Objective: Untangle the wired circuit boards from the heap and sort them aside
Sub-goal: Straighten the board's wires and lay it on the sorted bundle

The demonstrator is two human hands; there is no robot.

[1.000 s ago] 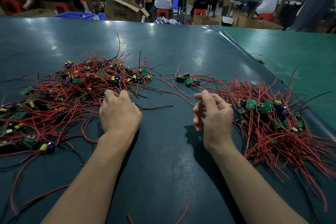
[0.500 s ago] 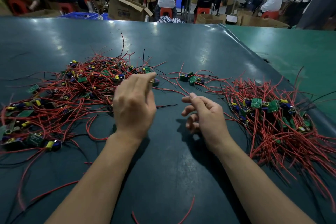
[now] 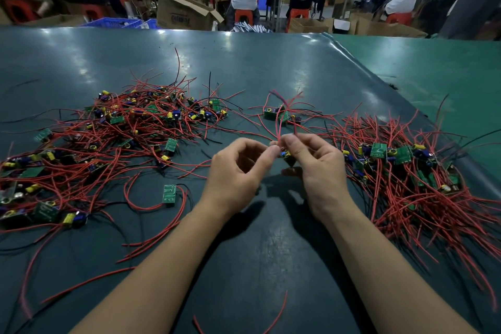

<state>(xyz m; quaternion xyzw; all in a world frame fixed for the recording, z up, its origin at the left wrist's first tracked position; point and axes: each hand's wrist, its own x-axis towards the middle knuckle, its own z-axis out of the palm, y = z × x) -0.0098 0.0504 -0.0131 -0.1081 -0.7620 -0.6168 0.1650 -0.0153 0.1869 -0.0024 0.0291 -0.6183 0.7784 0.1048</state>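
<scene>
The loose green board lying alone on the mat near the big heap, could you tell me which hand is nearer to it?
Left. The left hand is just right of the green board, slightly farther up the mat; the right hand is beyond it, farther right.

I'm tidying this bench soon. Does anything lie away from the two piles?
Yes. One green board with a looped red lead lies alone between the left heap and the left hand. Loose red wires lie near the front edge, and a small cluster of boards sits apart at centre.
</scene>
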